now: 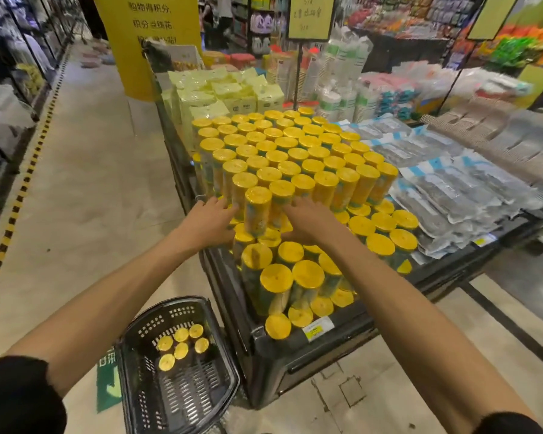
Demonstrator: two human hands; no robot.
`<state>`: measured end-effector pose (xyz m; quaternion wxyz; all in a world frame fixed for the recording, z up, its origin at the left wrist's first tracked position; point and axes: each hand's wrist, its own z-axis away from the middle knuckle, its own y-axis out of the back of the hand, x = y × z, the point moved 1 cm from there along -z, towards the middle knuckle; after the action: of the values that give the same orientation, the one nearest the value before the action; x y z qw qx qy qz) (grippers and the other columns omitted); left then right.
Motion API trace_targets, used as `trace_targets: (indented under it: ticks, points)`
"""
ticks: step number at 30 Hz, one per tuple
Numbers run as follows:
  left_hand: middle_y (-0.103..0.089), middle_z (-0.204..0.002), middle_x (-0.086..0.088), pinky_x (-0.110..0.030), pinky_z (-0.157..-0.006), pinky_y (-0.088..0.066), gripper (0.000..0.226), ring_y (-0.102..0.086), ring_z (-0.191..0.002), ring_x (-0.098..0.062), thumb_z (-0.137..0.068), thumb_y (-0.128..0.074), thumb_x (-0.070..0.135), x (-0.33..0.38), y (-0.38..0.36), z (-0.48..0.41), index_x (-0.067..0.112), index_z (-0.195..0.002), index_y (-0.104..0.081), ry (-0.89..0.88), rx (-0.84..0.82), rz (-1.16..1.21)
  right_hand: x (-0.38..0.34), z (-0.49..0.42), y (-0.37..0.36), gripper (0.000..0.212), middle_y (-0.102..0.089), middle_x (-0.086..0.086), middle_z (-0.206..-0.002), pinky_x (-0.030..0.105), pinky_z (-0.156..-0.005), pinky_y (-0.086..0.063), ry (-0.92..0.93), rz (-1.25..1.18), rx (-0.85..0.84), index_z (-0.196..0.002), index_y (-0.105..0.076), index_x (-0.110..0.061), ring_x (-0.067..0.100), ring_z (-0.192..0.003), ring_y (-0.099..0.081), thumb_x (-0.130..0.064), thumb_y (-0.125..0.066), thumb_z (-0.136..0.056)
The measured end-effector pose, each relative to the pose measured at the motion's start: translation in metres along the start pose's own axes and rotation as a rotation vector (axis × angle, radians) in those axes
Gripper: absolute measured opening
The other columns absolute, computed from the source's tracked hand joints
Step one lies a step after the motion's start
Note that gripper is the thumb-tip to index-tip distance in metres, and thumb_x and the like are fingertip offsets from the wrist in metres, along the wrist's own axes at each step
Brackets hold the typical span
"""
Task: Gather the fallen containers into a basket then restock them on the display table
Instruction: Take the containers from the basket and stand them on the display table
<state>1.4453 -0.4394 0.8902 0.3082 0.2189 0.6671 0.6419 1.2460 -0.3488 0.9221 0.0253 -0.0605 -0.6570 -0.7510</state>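
Yellow-lidded cylindrical containers (295, 158) stand packed in a tall upper layer on the display table (295, 355), with a lower layer (298, 277) in front. One container (257, 211) stands upright at the near corner of the upper layer. My left hand (209, 222) touches its left side with fingers extended. My right hand (308, 219) presses against the stack on its right side, fingers reaching behind it. A black plastic basket (132, 364) sits on the floor at lower left, holding several yellow-lidded containers (181, 343) upright.
Pale yellow packets (226, 92) lie behind the containers. Clear bagged goods (445, 183) cover the table's right half. A yellow sign pillar (148, 42) stands at the table's far left corner. The aisle floor (91, 183) stretches left, edged by a yellow-black stripe and shelves.
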Motion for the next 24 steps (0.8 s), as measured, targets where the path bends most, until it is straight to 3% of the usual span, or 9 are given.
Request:
trace_targets:
  ticks: [5, 13, 17, 24]
  points:
    - [-0.050, -0.131, -0.011, -0.046, -0.095, -0.041, 0.047, -0.046, -0.123, -0.033, -0.092, -0.052, 0.047, -0.006, -0.009, 0.032, 0.017, -0.129, -0.051, 0.002, -0.062, 0.010, -0.030, 0.035, -0.010, 0.065, -0.042, 0.015, -0.142, 0.047, -0.095, -0.044, -0.047, -0.020, -0.049, -0.140, -0.044, -0.013, 0.036, -0.130, -0.041, -0.048, -0.065, -0.090]
    - [-0.058, -0.117, -0.009, -0.045, -0.089, -0.046, 0.034, -0.053, -0.110, -0.032, -0.092, -0.052, 0.039, -0.022, -0.025, 0.112, 0.017, -0.118, -0.057, -0.054, 0.019, 0.080, -0.085, 0.068, -0.033, 0.062, -0.043, 0.017, -0.140, 0.051, -0.097, -0.041, -0.132, -0.107, -0.107, -0.136, -0.045, -0.010, 0.039, -0.128, -0.042, -0.049, -0.062, -0.091]
    - [-0.055, -0.129, -0.007, -0.044, -0.097, -0.041, 0.040, -0.049, -0.122, -0.029, -0.094, -0.051, 0.041, -0.041, -0.042, 0.146, 0.021, -0.129, -0.054, -0.045, -0.050, 0.114, -0.117, 0.079, -0.040, 0.057, -0.045, 0.016, -0.136, 0.049, -0.095, -0.042, -0.152, -0.161, -0.114, -0.133, -0.048, -0.009, 0.038, -0.126, -0.042, -0.046, -0.062, -0.091]
    - [-0.052, -0.134, -0.010, -0.046, -0.099, -0.039, 0.049, -0.046, -0.124, -0.031, -0.094, -0.053, 0.043, -0.081, -0.062, 0.169, 0.020, -0.137, -0.046, -0.002, -0.122, 0.095, -0.171, 0.074, -0.045, 0.059, -0.046, 0.016, -0.133, 0.049, -0.091, -0.043, -0.164, -0.216, -0.132, -0.131, -0.048, -0.010, 0.038, -0.124, -0.043, -0.049, -0.062, -0.090]
